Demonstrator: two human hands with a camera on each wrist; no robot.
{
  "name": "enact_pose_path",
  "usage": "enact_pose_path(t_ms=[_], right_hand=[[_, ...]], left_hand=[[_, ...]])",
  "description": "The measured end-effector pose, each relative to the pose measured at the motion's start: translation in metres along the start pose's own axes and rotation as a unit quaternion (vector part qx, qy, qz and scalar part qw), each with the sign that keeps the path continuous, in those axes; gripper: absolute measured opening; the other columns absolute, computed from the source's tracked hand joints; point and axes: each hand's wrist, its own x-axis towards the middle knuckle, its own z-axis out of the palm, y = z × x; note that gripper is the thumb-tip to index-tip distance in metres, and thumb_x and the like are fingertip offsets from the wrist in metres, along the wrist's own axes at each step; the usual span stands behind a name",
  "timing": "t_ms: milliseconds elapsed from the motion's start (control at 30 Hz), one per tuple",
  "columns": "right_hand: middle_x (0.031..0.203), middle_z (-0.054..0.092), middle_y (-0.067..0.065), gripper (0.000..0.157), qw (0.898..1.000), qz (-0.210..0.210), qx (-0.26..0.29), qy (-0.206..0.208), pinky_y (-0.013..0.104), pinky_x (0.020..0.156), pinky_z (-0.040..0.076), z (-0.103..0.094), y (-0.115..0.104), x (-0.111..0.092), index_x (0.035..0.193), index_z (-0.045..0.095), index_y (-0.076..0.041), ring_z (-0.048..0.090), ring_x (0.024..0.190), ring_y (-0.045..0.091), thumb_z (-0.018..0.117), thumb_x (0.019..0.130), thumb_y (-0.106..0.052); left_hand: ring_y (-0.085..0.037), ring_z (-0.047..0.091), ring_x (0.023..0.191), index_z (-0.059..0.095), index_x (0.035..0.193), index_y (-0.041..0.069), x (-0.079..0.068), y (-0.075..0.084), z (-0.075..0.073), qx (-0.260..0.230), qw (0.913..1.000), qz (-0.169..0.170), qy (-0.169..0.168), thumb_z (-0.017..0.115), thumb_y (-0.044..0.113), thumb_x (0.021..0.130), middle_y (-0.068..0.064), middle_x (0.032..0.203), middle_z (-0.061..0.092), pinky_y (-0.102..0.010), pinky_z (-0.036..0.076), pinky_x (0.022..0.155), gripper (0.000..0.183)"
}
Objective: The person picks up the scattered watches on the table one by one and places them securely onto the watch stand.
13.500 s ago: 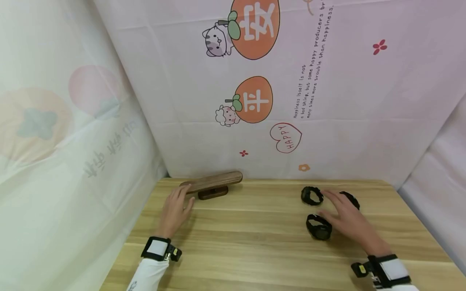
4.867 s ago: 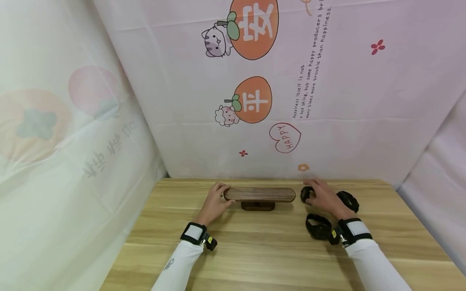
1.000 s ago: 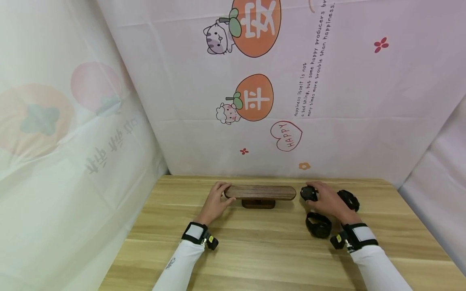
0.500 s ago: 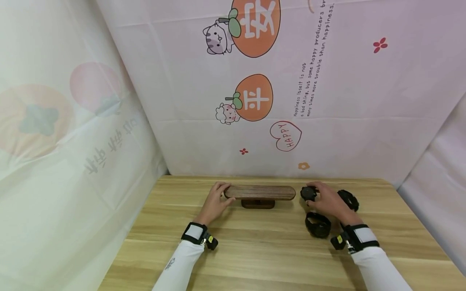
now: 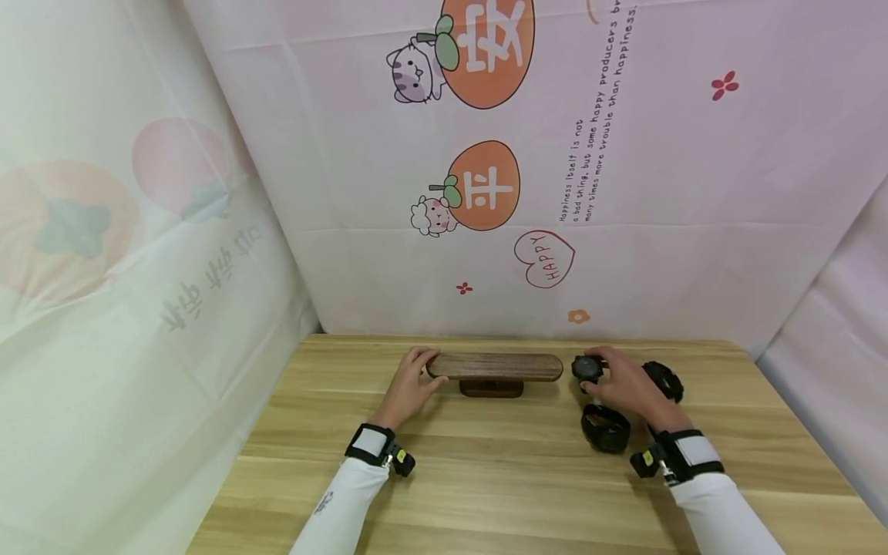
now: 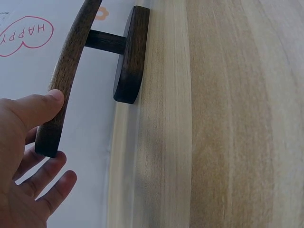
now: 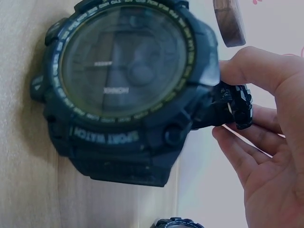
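Observation:
My left hand (image 5: pixel 408 388) grips the left end of a dark wooden T-bar stand (image 5: pixel 496 368), thumb on the near side and fingers behind. In the left wrist view its rounded bar (image 6: pixel 71 66) joins a short post and a flat base (image 6: pixel 132 57) at the tabletop. With thumb and fingers, my right hand (image 5: pixel 627 383) pinches a black sport watch (image 5: pixel 587 368) just right of the bar's end, dial facing up. A second black watch (image 5: pixel 607 428), its strap a closed loop, lies nearer; its digital dial (image 7: pixel 126 64) fills much of the right wrist view.
Beyond my right hand lies a third black watch (image 5: pixel 664 381). The wood-grain table (image 5: pixel 486 478) ends at a printed white cloth (image 5: pixel 645 270) hanging behind it. More white cloth (image 5: pixel 166 370) hangs along the left side.
Since the oldest frame the stand has slid right and straightened, held by my left hand; my right hand has taken the back-left watch. Over the last second that watch's dial has tilted upward slightly.

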Motion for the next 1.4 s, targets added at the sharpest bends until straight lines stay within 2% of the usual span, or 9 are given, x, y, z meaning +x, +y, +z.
enact_pose_path(t_ms=[300,533,967,1167,1400], right_hand=[[0.133,0.050,0.023,0.064,1.000,-0.006,0.006,-0.001,0.058,0.087,0.048,-0.001,-0.003,0.000,0.139,0.045,-0.003,0.049,0.117,0.043,0.071,0.087,-0.028],[0.134,0.050,0.021,0.065,1.000,0.002,0.008,0.002,0.059,0.087,0.048,-0.003,-0.009,0.000,0.139,0.046,-0.005,0.049,0.117,0.043,0.071,0.086,-0.031],[0.136,0.048,0.020,0.068,1.000,0.006,0.024,0.004,0.058,0.086,0.049,-0.006,-0.022,-0.003,0.141,0.043,-0.008,0.047,0.119,0.042,0.072,0.086,-0.034],[0.138,0.046,0.021,0.066,1.000,0.007,0.019,0.008,0.060,0.086,0.048,-0.006,-0.029,-0.004,0.141,0.043,-0.007,0.046,0.119,0.043,0.071,0.086,-0.031],[0.135,0.047,0.021,0.065,0.999,-0.013,0.021,0.025,0.059,0.084,0.049,-0.004,-0.030,-0.005,0.140,0.044,-0.006,0.048,0.116,0.042,0.071,0.087,-0.032]], left_hand=[[-0.016,0.047,0.116,0.051,0.139,0.017,0.000,-0.002,0.002,-0.002,1.0000,0.005,0.005,0.068,0.034,0.090,-0.004,0.134,0.047,-0.035,0.051,0.088,0.055],[-0.020,0.048,0.117,0.052,0.138,0.010,0.001,-0.003,0.002,-0.008,0.9999,0.011,0.008,0.069,0.032,0.089,-0.007,0.134,0.047,-0.037,0.052,0.088,0.057],[-0.019,0.047,0.118,0.051,0.139,0.010,0.000,0.001,0.001,-0.008,1.0000,0.003,0.002,0.069,0.031,0.090,-0.007,0.135,0.046,-0.037,0.052,0.089,0.056],[-0.018,0.047,0.117,0.051,0.139,0.015,0.001,0.000,0.001,-0.008,0.9999,0.007,0.005,0.070,0.030,0.089,-0.006,0.134,0.047,-0.037,0.051,0.089,0.055],[-0.018,0.047,0.115,0.051,0.139,0.014,0.002,-0.002,0.002,-0.002,0.9999,0.008,0.006,0.071,0.028,0.089,-0.006,0.134,0.047,-0.036,0.051,0.088,0.055]])
